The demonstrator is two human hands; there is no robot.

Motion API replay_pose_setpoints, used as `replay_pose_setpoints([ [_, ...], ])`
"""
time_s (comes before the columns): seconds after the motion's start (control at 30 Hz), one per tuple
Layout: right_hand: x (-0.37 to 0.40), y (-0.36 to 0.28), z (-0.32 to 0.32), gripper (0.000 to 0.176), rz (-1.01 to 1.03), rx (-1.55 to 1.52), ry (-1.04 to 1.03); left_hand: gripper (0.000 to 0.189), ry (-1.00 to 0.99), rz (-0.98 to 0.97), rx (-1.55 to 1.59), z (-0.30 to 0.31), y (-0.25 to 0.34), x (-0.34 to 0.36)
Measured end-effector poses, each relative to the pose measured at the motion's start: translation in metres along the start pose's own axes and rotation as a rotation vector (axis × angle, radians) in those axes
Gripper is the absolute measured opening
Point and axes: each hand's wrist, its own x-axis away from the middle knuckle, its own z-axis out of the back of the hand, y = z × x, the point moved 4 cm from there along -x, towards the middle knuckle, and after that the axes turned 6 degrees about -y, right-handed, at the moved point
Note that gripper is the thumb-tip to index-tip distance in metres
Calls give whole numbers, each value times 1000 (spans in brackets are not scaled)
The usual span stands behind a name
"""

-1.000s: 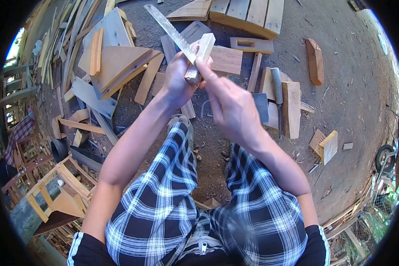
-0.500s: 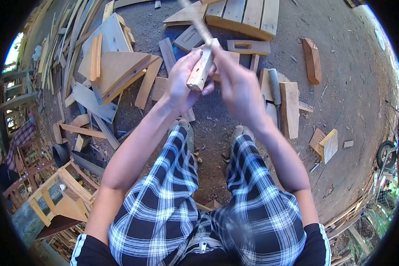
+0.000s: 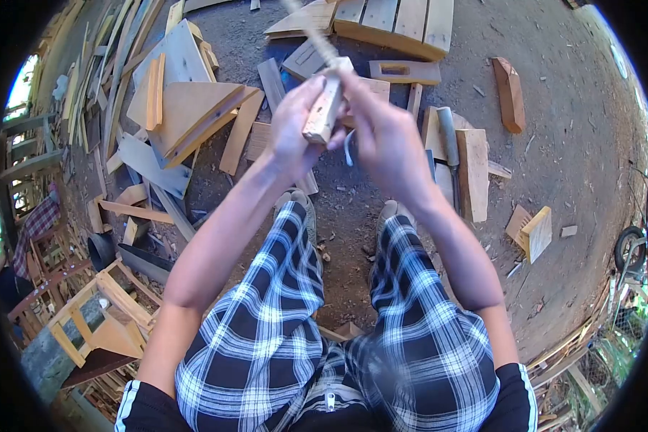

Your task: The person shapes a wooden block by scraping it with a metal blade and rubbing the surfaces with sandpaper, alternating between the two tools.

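Pale, rectangular wood block [image 3: 325, 104] – held tight in left hand [image 3: 294, 137] above the knees, long axis pointing away & slightly right; right hand [image 3: 389, 140] grips a blurred file [image 3: 315, 39] – meets block's far end

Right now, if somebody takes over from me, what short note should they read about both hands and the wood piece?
Left hand: fingers closed around the small wooden block, held up above the knees.
Right hand: closed on a flat metal tool, blurred, which meets the block's top end.
Done: block and tool are both in hand.
Left: how far the block is worked cannot be judged.
Nearby: a long hand tool lies on loose boards.
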Motion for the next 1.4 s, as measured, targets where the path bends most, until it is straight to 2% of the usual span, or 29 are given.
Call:
replay_pose_setpoints([
  [0.03, -6, 3, 6, 52, -65, -60, 19, 34, -110, 0, 40, -3, 0, 1],
  [0.07, -4, 0, 5, 52, -57, -55, 25, 34, -119, -6, 36, -5, 3, 1],
  [0.13, 14, -17, -10, 51, 34, 169, -53, 33, 51, -15, -52, 2, 9, 3],
  [0.17, 25, -27, -15, 50, 48, 224, -129, 33, 55, -20, -51, 5, 10, 2],
  [0.27, 12, -8, -11, 51, 60, 118, -61, 31, 0, -17, -49, 11, 6, 3],
  [0.3, 2, 0, -5, 50, 76, 74, 3, 30, 92, -2, 55, 3, 3, 3],
  [0.4, 6, -8, -11, 50, 35, 122, 11, 30, -12, -23, 80, 7, 8, 3],
  [0.43, 15, -22, -14, 51, 7, 158, -53, 29, 96, -14, -1, 12, 9, 3],
  [0.47, 25, -30, -19, 53, 25, 169, -118, 29, -6, -78, 110, 21, 5, -3],
  [0.53, 23, -21, -17, 53, 29, 213, -134, 30, 92, -52, -12, 21, 6, 0],
  [0.57, 13, -10, -13, 53, 17, 154, -78, 31, 91, -27, -13, 13, 4, 3],
  [0.6, 0, 0, -8, 53, 10, 96, -18, 31, 87, -7, -18, 3, 5, 5],
  [0.63, -6, 5, -3, 52, -7, 28, -7, 29, -61, -29, 79, 3, 1, 1],
  [0.67, -6, 3, -3, 52, 1, 30, -3, 29, -66, -35, 74, 4, 3, 1],
  [0.73, 6, -8, -11, 51, 6, 152, -34, 32, -7, -41, -1, 10, 8, 1],
  [0.77, 17, -18, -16, 51, 2, 167, -81, 31, 122, -36, -64, 14, 9, 2],
  [0.8, 25, -23, -19, 52, 20, 206, -150, 29, -8, -102, 7, 17, 15, -2],
  [0.87, 16, -11, -15, 50, -6, 196, -135, 29, 51, -10, -112, 23, 6, 4],
  [0.9, 4, -2, -10, 48, 1, 80, -42, 30, -14, -22, -39, 16, 2, 3],
  [0.93, 1, 0, -7, 48, 1, 82, -36, 31, -83, -38, 30, 7, 0, 1],
  [1.0, -6, 1, 0, 48, -63, 79, -31, 31, -64, -50, 40, 3, 4, -2],
  [1.07, 12, -10, -12, 51, -31, 197, -117, 30, 104, -44, -51, 16, 6, -5],
  [1.1, 22, -18, -16, 52, -6, 236, -156, 30, 270, -42, -40, 20, 8, -6],
  [1.2, 9, -2, -8, 50, -16, 131, -75, 30, 48, -39, -40, 15, 5, -3],
  [1.23, -3, 1, -2, 48, -102, 66, -68, 30, 5, -40, -11, 8, 3, -3],
  [1.27, -8, 7, 3, 48, -75, 68, -22, 29, -36, -45, 18, -1, 2, -1],
  [1.33, -5, -5, 2, 49, -66, 47, -31, 31, -41, -68, 44, 3, 2, -5],
  [1.4, 15, -12, -13, 50, -20, 268, -117, 35, 119, -64, -127, 18, 5, -7],
])
